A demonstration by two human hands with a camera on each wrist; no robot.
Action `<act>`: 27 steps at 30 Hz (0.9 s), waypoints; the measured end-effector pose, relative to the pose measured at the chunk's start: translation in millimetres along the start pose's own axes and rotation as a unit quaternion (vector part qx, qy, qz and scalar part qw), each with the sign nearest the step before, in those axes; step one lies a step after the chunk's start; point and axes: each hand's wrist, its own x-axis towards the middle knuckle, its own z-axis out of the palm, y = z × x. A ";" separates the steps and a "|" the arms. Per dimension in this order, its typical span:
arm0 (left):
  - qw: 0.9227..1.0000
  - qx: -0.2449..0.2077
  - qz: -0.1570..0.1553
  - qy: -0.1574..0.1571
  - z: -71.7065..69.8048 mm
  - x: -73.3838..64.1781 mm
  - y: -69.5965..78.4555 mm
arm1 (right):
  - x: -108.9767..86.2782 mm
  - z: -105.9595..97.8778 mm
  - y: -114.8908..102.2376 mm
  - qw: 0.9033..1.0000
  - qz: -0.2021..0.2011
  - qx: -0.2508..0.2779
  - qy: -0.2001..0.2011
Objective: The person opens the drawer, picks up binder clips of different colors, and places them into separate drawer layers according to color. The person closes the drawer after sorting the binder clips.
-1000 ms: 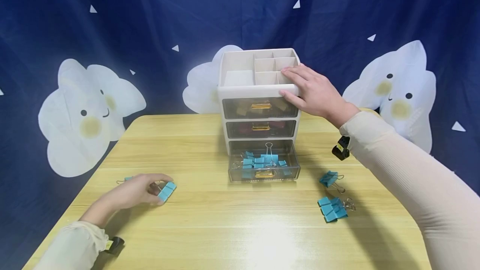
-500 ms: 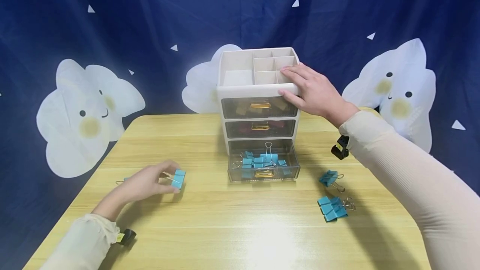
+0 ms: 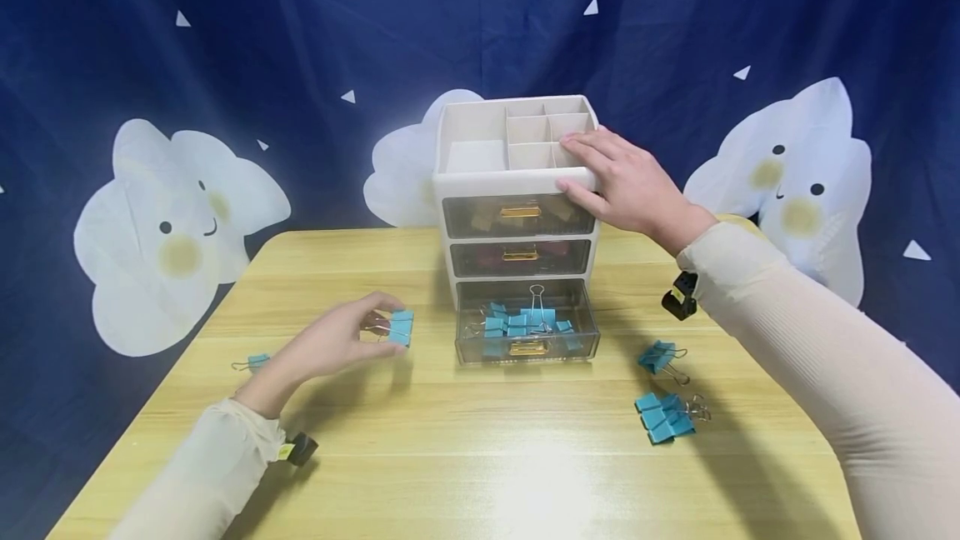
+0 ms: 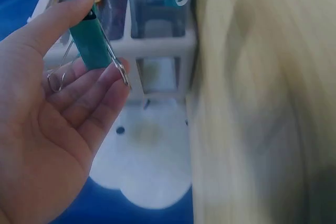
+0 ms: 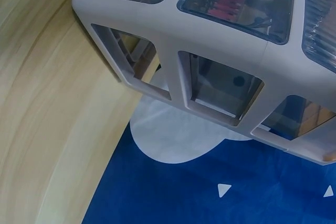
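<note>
My left hand (image 3: 337,340) pinches a blue binder clip (image 3: 401,328) between thumb and fingertips, above the table to the left of a white drawer organizer (image 3: 517,183). In the left wrist view the same binder clip (image 4: 90,43) shows its wire handles splayed out. The organizer's bottom drawer (image 3: 480,350) is pulled out, with several blue binder clips (image 3: 538,320) inside. My right hand (image 3: 633,183) rests on the organizer's top right edge, fingers over the rim and thumb against the front. The right wrist view shows the organizer's side (image 5: 168,40), with no hand visible.
One blue binder clip (image 3: 258,362) lies on the table (image 3: 450,448) behind my left forearm. At the right lie another clip (image 3: 658,357) and a small cluster of clips (image 3: 666,418). The upper drawer (image 3: 487,219) and middle drawer (image 3: 480,259) are closed. A blue curtain (image 3: 420,15) hangs behind.
My left hand has carried the binder clip rightward and away from me, closer to the pulled-out drawer. The right hand stays on the organizer.
</note>
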 end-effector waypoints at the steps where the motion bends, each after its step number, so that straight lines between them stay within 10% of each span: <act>1: 1.000 -0.006 0.004 0.001 0.5 2.9 3.1 | 0.0 0.0 0.0 1.000 0.001 0.000 0.000; 27: 0.993 0.069 0.088 0.024 36.8 86.9 64.2 | -0.7 0.1 -0.7 1.000 0.007 -0.003 -0.003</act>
